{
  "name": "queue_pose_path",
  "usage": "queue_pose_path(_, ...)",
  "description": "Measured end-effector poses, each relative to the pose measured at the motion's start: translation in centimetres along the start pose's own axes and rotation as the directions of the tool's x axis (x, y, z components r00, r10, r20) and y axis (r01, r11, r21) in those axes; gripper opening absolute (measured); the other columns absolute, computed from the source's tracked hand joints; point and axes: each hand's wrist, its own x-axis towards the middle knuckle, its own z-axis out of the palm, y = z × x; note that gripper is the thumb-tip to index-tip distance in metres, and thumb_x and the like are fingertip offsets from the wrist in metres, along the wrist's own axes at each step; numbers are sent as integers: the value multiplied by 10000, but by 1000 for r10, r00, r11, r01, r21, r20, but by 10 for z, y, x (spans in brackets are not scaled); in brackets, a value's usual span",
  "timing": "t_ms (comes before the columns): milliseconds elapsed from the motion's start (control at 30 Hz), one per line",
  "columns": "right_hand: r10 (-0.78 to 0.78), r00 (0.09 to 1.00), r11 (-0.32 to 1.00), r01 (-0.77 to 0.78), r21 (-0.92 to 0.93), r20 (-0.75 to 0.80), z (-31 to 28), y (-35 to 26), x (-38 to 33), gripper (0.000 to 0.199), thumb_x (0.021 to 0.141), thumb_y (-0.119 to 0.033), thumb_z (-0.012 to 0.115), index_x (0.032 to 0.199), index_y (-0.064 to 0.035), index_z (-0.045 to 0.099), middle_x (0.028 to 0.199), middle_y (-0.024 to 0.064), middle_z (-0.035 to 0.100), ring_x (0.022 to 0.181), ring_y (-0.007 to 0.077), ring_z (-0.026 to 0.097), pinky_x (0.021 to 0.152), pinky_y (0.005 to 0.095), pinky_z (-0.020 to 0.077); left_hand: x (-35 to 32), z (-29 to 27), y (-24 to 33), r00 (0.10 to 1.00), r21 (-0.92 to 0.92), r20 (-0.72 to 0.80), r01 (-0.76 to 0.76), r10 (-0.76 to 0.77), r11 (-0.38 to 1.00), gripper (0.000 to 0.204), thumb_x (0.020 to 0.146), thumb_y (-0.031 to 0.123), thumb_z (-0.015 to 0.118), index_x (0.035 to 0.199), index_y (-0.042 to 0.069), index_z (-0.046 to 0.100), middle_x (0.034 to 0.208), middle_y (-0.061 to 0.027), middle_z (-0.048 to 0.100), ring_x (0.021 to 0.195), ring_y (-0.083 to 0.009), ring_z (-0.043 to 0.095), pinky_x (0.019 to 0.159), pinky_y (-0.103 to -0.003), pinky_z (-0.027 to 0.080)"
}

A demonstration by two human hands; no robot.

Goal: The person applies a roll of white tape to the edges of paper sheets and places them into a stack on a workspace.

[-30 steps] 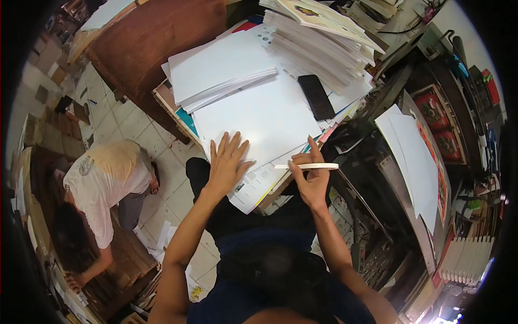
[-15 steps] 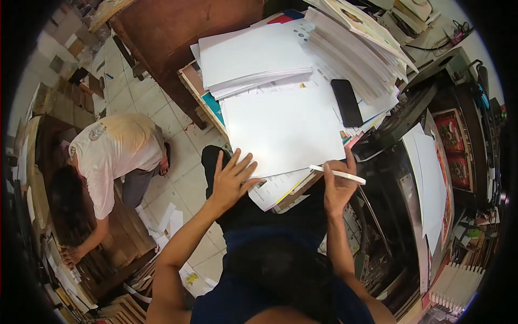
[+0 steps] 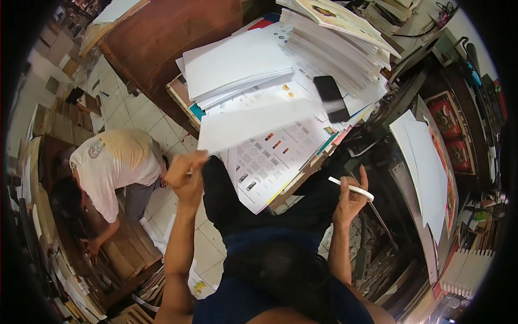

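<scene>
Left fingers (image 3: 190, 167) are pinching the corner of a white sheet (image 3: 259, 125), the left hand (image 3: 185, 177) peeling it up off the printed stack (image 3: 272, 156), blurred in motion. The right hand (image 3: 349, 197) is gripping a slim white stick (image 3: 352, 188), parked off the table edge, keeping clear. A black phone (image 3: 331, 98) is lying on the paper piles.

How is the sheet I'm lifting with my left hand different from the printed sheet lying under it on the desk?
The lifted sheet looks plain white; the printed sheet carries rows of small coloured patches and text. The lifted sheet is raised off the pile, pinched at its near corner by the left hand, and motion-blurred; the printed sheet lies flat and sharp, overhanging the desk edge. Both seem alike in size and shape.
</scene>
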Motion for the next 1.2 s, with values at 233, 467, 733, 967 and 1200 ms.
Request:
queue_pose_path(233, 8, 998, 1000, -9, -23, -57, -16, -4, -3, 620, 922, 16, 687, 1477, 12, 413, 875, 25, 673, 802, 60, 582, 750, 201, 454, 37, -40, 26, 866, 185, -437, -179, 244, 966, 212, 986, 99, 636, 829, -10, 730, 798, -117, 730, 709, -233, 685, 686, -304, 525)
queue_pose_path(467, 46, 992, 998, -51, -43, -115, -29, 3, -8, 574, 931, 10, 675, 1453, 27, 438, 888, 29, 658, 814, 63, 579, 761, 214, 459, 15, 10, -26, 817, 132, 292, -549, 497, 825, 319, 715, 122, 861, 1009, 57, 758, 1035, -94, 767, 666, -165, 691, 542, -279, 451)
queue_pose_path(733, -21, 992, 999, 26, -35, 127, 31, -19, -1, 575, 915, 51, 672, 1436, 70, 430, 895, 38, 649, 857, 84, 593, 846, 230, 473, -33, 87, -55, 965, 174, 175, -228, 197, 958, 233, 751, 182, 840, 964, 105, 784, 1047, -55, 752, 805, -216, 706, 689, -326, 552)
queue_pose_path(967, -94, 868, 977, 175, -125, 487, 132, 21, -3, 605, 828, 24, 746, 1387, 62, 517, 813, 55, 660, 820, 141, 614, 829, 321, 482, -54, 81, -31, 993, 144, 36, 108, -115, 984, 522, 740, 119, 861, 1214, 22, 668, 1252, -129, 658, 1131, -306, 608, 989, -371, 472)
queue_pose_path(1200, -54, 875, 982, 133, -132, 480, 158, 33, -14, 598, 843, 0, 742, 1398, 33, 522, 822, 45, 673, 832, 148, 606, 877, 347, 452, -58, 90, -34, 976, -18, 8, 218, -218, 976, 532, 769, 70, 824, 1266, 42, 635, 1213, -135, 669, 1125, -319, 588, 1006, -408, 432)
